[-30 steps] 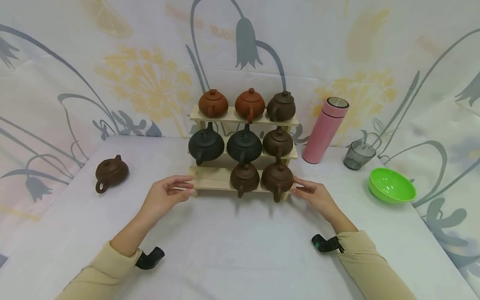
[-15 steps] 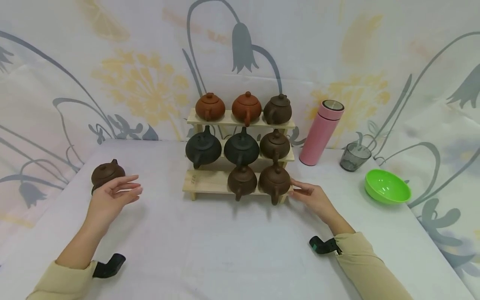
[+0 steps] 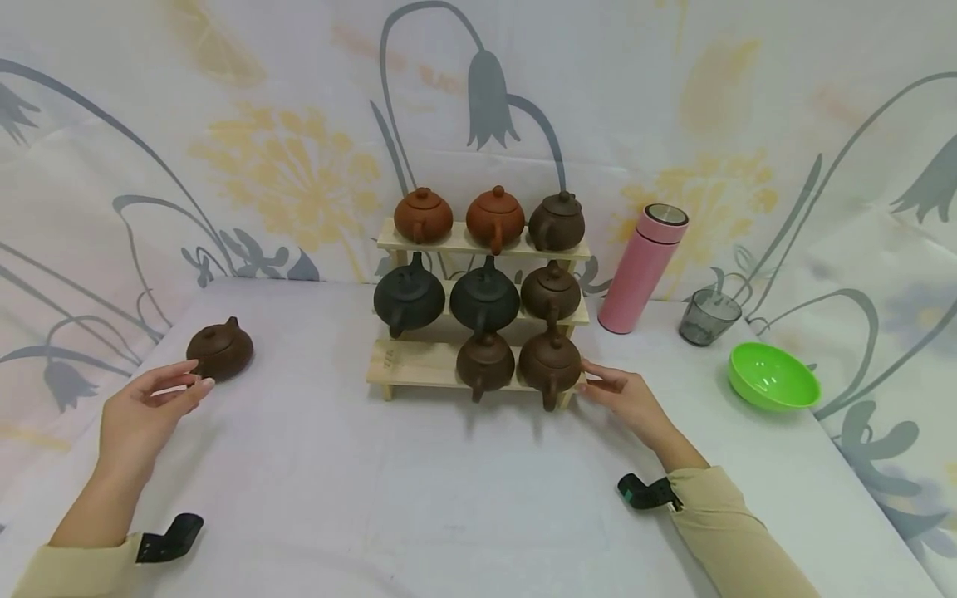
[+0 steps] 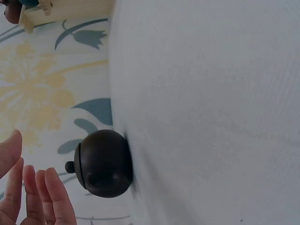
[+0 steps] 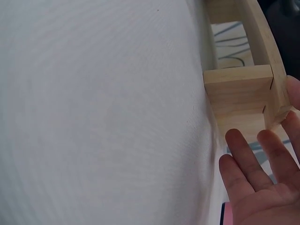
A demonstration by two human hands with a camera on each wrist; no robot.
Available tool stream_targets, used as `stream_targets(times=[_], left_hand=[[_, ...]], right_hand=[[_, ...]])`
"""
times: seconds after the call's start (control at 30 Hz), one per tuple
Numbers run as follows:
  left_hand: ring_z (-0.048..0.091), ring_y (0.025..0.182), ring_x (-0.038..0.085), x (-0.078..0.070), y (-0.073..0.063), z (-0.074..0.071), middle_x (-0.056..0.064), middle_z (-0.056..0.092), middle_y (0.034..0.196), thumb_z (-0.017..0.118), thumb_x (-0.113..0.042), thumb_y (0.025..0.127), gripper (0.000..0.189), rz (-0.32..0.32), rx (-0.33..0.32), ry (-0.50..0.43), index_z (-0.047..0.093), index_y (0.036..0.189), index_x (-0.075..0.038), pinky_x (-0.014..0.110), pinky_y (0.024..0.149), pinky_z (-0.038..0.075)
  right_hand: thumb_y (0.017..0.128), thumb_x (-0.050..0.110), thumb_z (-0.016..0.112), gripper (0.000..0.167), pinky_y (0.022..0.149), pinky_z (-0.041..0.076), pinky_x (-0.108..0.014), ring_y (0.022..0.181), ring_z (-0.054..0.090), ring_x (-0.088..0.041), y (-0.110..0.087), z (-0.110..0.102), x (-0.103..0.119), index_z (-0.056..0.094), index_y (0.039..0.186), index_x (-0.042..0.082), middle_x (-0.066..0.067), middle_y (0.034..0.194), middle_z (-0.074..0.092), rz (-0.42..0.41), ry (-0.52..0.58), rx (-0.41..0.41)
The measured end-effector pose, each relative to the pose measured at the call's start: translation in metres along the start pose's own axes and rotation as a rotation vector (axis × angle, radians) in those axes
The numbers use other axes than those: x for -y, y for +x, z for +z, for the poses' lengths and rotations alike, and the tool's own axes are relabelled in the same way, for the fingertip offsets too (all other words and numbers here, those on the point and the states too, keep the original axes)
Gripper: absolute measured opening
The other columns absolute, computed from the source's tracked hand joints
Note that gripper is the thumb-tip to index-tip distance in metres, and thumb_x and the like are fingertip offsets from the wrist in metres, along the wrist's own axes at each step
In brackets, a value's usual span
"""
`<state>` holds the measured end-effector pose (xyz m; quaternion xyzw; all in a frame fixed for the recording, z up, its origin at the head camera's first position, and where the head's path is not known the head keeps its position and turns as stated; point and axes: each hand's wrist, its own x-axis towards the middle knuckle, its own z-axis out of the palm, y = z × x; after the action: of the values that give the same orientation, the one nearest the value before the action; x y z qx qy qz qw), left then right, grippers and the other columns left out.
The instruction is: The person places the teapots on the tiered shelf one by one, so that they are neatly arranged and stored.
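On the table's left side sits a brown teapot (image 3: 224, 350) with a round lid knob, dark in the left wrist view (image 4: 107, 164). My left hand (image 3: 138, 419) is at its near side, fingers partly spread with nothing between them; the teapot's handle is hidden behind the fingertips. A three-tier wooden rack (image 3: 414, 365) stands at centre. My right hand (image 3: 631, 411) pinches the right end of its lowest shelf (image 5: 279, 101) between thumb and index finger, other fingers extended. Two brown teapots (image 3: 484, 364) occupy that shelf's middle and right; its left part is bare wood.
Two black teapots (image 3: 409, 297) and a brown teapot (image 3: 551, 292) fill the middle tier. Reddish teapots (image 3: 423, 218) and a dark brown teapot (image 3: 557, 224) top the rack. Rightward stand a pink thermos (image 3: 641, 274), a grey cup (image 3: 709, 317) and a green bowl (image 3: 773, 378).
My left hand has moved from the rack's left end across to the left, down beside the lone brown teapot. The right hand stays at the rack's right end.
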<state>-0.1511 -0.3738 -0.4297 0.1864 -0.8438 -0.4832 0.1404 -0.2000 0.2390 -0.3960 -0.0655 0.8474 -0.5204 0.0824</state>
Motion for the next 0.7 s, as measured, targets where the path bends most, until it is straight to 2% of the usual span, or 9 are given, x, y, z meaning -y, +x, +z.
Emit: stream_targets(times=[0.07,0.13,0.27,0.37,0.5,0.6,0.7], left_hand=[[0.053,0.083,-0.003,0.005,0.005,-0.004,-0.015,0.055,0.103,0.075,-0.048,0.073,0.06,-0.037,-0.016,0.017,0.059,0.127,-0.027,0.013,0.059,0.044],[0.051,0.082,-0.004,0.004,0.005,-0.007,-0.019,0.053,0.101,0.076,-0.048,0.072,0.06,-0.075,-0.018,0.01,0.06,0.126,-0.029,0.013,0.058,0.044],[0.048,0.079,-0.007,-0.014,-0.002,-0.012,-0.023,0.049,0.098,0.078,-0.042,0.073,0.058,-0.143,0.005,-0.056,0.059,0.126,-0.029,0.011,0.055,0.043],[0.05,0.076,-0.009,-0.034,-0.01,-0.012,-0.018,0.047,0.097,0.078,-0.034,0.076,0.049,-0.157,0.06,-0.136,0.06,0.122,-0.028,0.01,0.058,0.045],[0.055,0.07,-0.007,-0.05,-0.016,-0.01,-0.015,0.047,0.093,0.076,-0.022,0.08,0.029,-0.164,0.141,-0.287,0.061,0.102,-0.031,0.011,0.062,0.049],[0.057,0.069,-0.006,-0.053,-0.016,-0.011,-0.013,0.048,0.092,0.075,-0.02,0.08,0.026,-0.183,0.175,-0.33,0.059,0.097,-0.031,0.013,0.062,0.05],[0.056,0.07,-0.007,-0.054,-0.013,-0.009,-0.001,0.046,0.104,0.073,-0.021,0.082,0.031,-0.176,0.207,-0.28,0.056,0.107,-0.026,0.014,0.063,0.051]], right_hand=[[0.089,0.025,0.065,0.055,0.094,0.041,-0.048,0.118,0.05,-0.033,0.0,0.0,0.0,0.046,0.136,0.005,-0.018,0.136,0.046,0.007,0.0,0.0],[0.089,0.025,0.065,0.055,0.093,0.041,-0.048,0.117,0.05,-0.033,0.0,0.0,0.0,0.046,0.136,0.005,-0.018,0.136,0.046,0.01,0.0,-0.001],[0.089,0.025,0.066,0.055,0.091,0.042,-0.045,0.117,0.051,-0.033,-0.001,0.001,0.002,0.047,0.136,0.004,-0.019,0.134,0.047,0.006,-0.008,-0.008],[0.089,0.023,0.065,0.054,0.091,0.042,-0.044,0.116,0.051,-0.033,-0.001,0.0,0.002,0.047,0.135,0.003,-0.019,0.134,0.047,0.001,-0.008,-0.014],[0.089,0.021,0.065,0.053,0.092,0.042,-0.044,0.116,0.051,-0.033,-0.001,0.0,0.0,0.047,0.135,0.002,-0.02,0.134,0.047,-0.006,0.011,-0.009],[0.089,0.022,0.065,0.053,0.092,0.042,-0.042,0.117,0.051,-0.032,0.0,0.0,-0.001,0.047,0.135,0.003,-0.019,0.134,0.047,-0.01,0.016,-0.006],[0.089,0.022,0.066,0.053,0.091,0.043,-0.041,0.117,0.05,-0.032,0.0,0.0,-0.002,0.048,0.135,0.004,-0.018,0.135,0.047,-0.011,0.022,-0.006]])
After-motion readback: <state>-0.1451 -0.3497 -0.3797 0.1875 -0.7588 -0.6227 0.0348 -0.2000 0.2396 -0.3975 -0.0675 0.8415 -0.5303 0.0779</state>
